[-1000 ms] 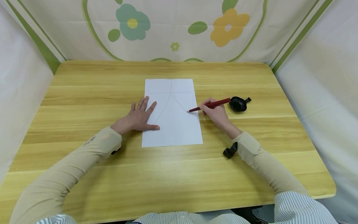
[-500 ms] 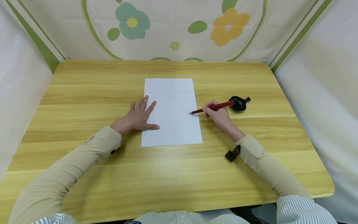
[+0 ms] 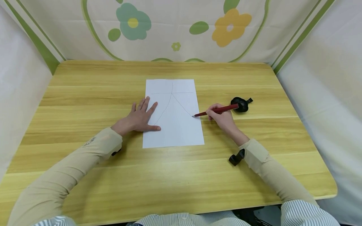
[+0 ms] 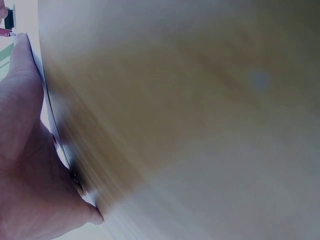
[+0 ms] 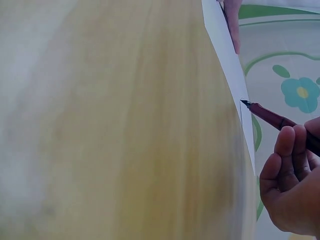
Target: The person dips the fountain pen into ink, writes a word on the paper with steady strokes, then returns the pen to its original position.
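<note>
A white sheet of paper (image 3: 178, 131) lies on the wooden table, marked with thin lines: one across near the top, one curving down left, one slanting down right. My left hand (image 3: 138, 119) rests spread on the sheet's left edge, its thumb and fingers apart. A dark red fountain pen (image 3: 217, 110) is pinched in my right hand (image 3: 223, 121) beside the sheet's right edge. Its metal nib is at the lower end of the right slanting line. In the right wrist view the fountain pen (image 5: 270, 116) meets the paper (image 5: 227, 62) nib first, fingers curled around its barrel.
A black rounded object with a short tab (image 3: 240, 104) lies right of the sheet, just behind the pen's upper end. The wooden table (image 3: 175, 179) extends on all sides of the paper. A flower-patterned curtain (image 3: 175, 28) hangs along the back.
My right hand and the fountain pen have moved slightly right and toward me, and the right slanting line has grown longer. My left hand has stayed in place.
</note>
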Demonstrator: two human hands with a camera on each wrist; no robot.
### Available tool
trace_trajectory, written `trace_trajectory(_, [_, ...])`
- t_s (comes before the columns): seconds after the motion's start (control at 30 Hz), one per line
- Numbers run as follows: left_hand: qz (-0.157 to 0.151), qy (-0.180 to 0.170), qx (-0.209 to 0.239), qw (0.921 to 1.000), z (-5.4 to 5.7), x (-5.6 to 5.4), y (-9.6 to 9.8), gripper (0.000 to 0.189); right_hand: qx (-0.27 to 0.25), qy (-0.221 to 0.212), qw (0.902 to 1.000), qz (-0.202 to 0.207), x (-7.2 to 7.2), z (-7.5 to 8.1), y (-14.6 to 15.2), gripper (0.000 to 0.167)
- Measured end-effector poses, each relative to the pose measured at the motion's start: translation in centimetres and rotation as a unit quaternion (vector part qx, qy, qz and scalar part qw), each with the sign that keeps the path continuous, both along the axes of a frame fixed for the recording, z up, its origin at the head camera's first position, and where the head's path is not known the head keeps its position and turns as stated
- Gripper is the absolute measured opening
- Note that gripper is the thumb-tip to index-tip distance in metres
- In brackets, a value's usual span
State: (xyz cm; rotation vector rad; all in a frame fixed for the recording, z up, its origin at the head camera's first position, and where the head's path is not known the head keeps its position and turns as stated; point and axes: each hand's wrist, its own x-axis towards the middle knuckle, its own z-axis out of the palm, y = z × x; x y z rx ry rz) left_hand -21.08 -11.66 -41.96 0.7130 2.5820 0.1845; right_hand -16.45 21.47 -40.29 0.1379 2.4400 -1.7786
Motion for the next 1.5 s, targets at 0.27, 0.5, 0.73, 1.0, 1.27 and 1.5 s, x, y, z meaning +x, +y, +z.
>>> trace_trajectory(0.27, [0.001, 0.000, 0.004, 1.0000, -0.1, 0.0, 0.1, 0.108, -0.030, -0.007, 0.9995, -0.004, 0.9, 1.6, -0.2, 0.011])
trace_trajectory(0.5, [0.000, 0.000, 0.006, 1.0000, -0.1, 0.0, 0.1, 0.108, -0.032, 0.003, 0.9994, -0.009, 1.2, 1.4, 0.1, 0.006])
trace_trajectory(0.73, [0.001, -0.002, 0.006, 1.0000, 0.0, 0.0, 0.2, 0.108, -0.041, -0.009, 0.9990, -0.014, 1.5, 1.2, 0.4, 0.011])
trace_trajectory(1.0, [0.002, 0.001, 0.007, 1.0000, -0.1, 0.0, 0.2, 0.108, -0.023, -0.006, 0.9997, -0.011, 1.1, -0.7, 1.8, 0.012])
trace_trajectory(1.27, [-0.001, 0.001, 0.013, 0.9999, -0.1, -0.1, 0.1, 0.108, -0.018, -0.002, 0.9998, -0.007, 1.2, -1.0, 2.2, 0.013])
trace_trajectory(1.5, [0.002, 0.004, 0.013, 0.9999, -0.2, -0.1, 0.0, 0.108, -0.024, -0.008, 0.9996, -0.009, 1.6, -0.3, 2.2, 0.007])
